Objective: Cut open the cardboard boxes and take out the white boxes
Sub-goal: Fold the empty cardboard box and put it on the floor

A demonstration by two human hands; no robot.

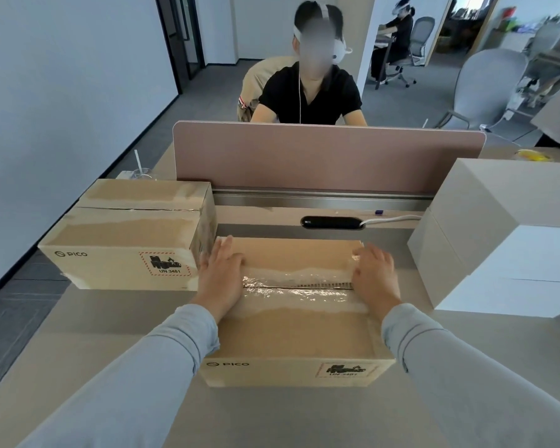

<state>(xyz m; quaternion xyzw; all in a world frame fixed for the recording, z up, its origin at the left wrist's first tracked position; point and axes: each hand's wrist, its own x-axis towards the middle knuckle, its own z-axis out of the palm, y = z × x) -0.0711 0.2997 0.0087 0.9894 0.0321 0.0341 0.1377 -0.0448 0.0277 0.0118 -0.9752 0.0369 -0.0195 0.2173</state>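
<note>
The left hand (222,270) and right hand (374,273), fingers flat and empty, are pressing the near cardboard box (291,331), still unemptied; white boxes (511,253) are sitting at 3 o'clock, 1 taped carton (133,234) waiting at 10 o'clock.

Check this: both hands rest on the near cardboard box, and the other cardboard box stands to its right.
Wrong side. The head view shows the other cardboard box left of the near cardboard box; the left hand and right hand do rest on it.
</note>
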